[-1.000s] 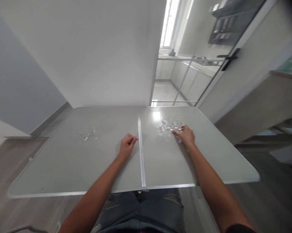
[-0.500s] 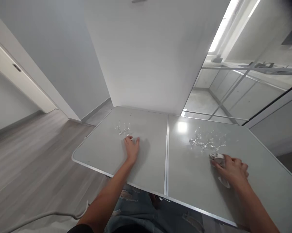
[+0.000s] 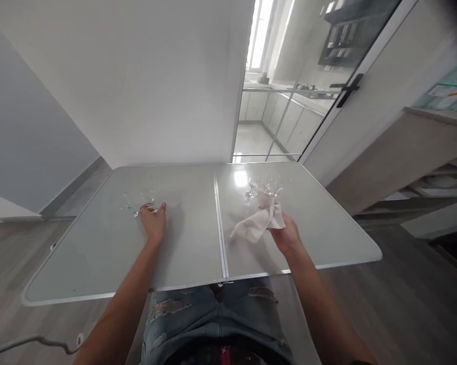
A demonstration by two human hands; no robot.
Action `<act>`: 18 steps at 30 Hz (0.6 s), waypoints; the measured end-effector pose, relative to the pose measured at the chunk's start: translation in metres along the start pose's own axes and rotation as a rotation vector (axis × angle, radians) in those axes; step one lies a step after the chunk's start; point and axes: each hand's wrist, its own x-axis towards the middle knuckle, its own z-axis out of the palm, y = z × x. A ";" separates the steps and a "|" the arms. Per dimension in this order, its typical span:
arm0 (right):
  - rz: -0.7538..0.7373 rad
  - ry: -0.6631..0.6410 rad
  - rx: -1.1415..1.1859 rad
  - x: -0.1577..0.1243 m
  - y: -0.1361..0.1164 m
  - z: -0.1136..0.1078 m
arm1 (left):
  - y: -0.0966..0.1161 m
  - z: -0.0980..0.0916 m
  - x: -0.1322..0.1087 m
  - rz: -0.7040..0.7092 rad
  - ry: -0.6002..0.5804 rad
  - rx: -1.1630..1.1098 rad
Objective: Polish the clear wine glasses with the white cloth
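My left hand (image 3: 152, 223) reaches over the left half of the table, thumb and fingers apart, right beside a small group of clear stemmed glasses (image 3: 136, 207). The fingertips come close to a glass; whether they touch it is hidden. In my right hand (image 3: 288, 234) is a thin white cloth (image 3: 255, 225), bunched at the fingers and hanging loosely to the left above the right half of the table. Whether a glass is inside the cloth cannot be seen. Just beyond the cloth stand several more clear stemmed glasses (image 3: 251, 191).
The grey folding table (image 3: 190, 228) has a metal rim and a metal seam down its middle. A white wall (image 3: 167, 101) meets its far edge, beside a glass-panelled door (image 3: 272, 121). A shelf unit (image 3: 418, 147) stands at the right. A cable (image 3: 34, 338) runs at lower left.
The view has turned to the right. My right hand has moved toward the middle seam, and the cloth, bunched before, now hangs spread out. My left hand stays by the left glasses.
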 end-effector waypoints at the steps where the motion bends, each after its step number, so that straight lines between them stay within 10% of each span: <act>1: 0.009 -0.005 -0.011 0.000 -0.001 0.010 | 0.000 0.001 0.001 0.019 0.001 -0.005; 7: -0.152 -0.074 -0.416 -0.002 -0.020 0.048 | 0.020 0.000 -0.008 0.123 -0.083 -0.147; 11: -0.269 -0.123 -0.504 0.012 -0.042 0.071 | 0.053 0.018 -0.025 0.131 -0.439 -0.518; 14: -0.118 -0.158 -0.356 0.040 -0.043 0.094 | 0.071 0.034 -0.037 0.126 -0.698 -0.645; 18: 0.150 -0.122 0.069 0.071 -0.024 0.121 | 0.072 0.040 -0.050 0.349 -0.682 -0.253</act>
